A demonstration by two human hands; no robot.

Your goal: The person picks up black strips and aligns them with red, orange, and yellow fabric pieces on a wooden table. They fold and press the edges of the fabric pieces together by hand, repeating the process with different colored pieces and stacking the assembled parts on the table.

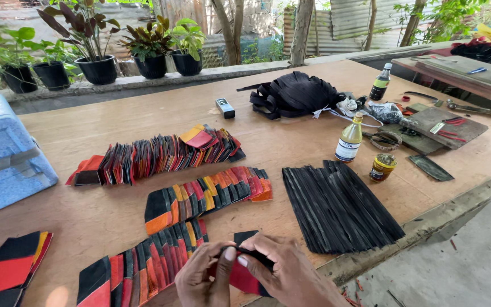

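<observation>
Fingertips of both hands, left and right, pinched narrow on one red-and-black piece, right nearer its top edge. Long axis away from fingers, toward fanned rows just beyond.

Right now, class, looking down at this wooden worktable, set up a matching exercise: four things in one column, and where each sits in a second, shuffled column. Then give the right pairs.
Things:
1. Small red-and-black folded leather piece
2. Fanned stack of flat black strips
3. Blue plastic box
4. Black potted plants

Places:
A. On the ledge beyond the table
B. Pinched between both hands' fingers
C. At the table's left edge
D. Right of the coloured rows, below the bottles

Pairs: 1-B, 2-D, 3-C, 4-A
</observation>
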